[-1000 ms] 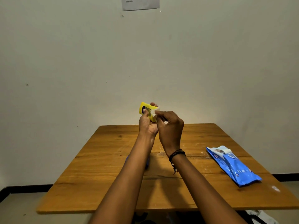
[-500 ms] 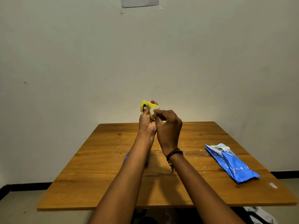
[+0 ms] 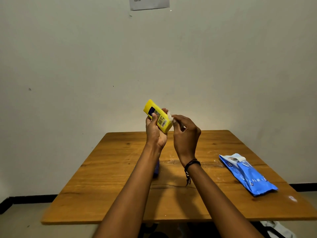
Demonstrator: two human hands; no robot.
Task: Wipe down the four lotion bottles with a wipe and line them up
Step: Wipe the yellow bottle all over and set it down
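Above the table (image 3: 106,191), left hand (image 3: 155,133) gripping tilted yellow barcoded bottle (image 3: 158,116), right hand (image 3: 186,134) pinching white wipe (image 3: 170,115).

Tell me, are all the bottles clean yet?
Not yet. No lined-up row shows on the table. The left hand grips the yellow bottle while the right hand pinches a wipe against its side. Something blue lies mostly hidden behind the left forearm; the other bottles are out of view.

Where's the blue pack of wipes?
In the head view, the blue pack of wipes lies flat on the right side of the wooden table, near its right edge, apart from the right hand.
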